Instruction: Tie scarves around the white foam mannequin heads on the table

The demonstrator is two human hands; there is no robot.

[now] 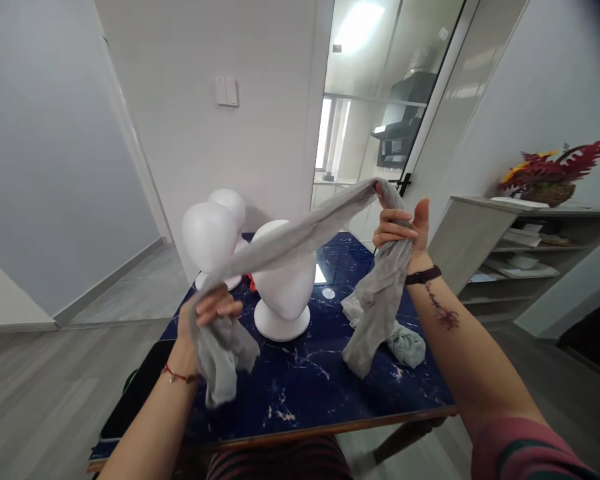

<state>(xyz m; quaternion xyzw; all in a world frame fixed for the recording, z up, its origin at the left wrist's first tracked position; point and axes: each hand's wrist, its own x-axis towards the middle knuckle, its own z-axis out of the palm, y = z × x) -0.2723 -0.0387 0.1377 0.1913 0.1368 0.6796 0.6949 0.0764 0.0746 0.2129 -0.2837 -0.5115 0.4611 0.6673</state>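
Observation:
A long grey scarf (300, 233) is stretched between my two hands, slanting up to the right in front of a white foam mannequin head (290, 287). My left hand (213, 310) is closed round one part of it, low on the left, and a loose end hangs beneath. On the right, my right hand (400, 230) grips the scarf higher up, thumb raised, with the other end hanging down over the table. The scarf covers part of the head's upper face. Below my right hand lies a bunched pale grey-green cloth (407, 347).
Two more white mannequin heads (210, 237) stand at the table's back left. The blue marbled table (290, 393) has a dark flat item (135, 393) at its left edge. A glass door (375, 100) is behind; a shelf unit (510, 247) stands at right.

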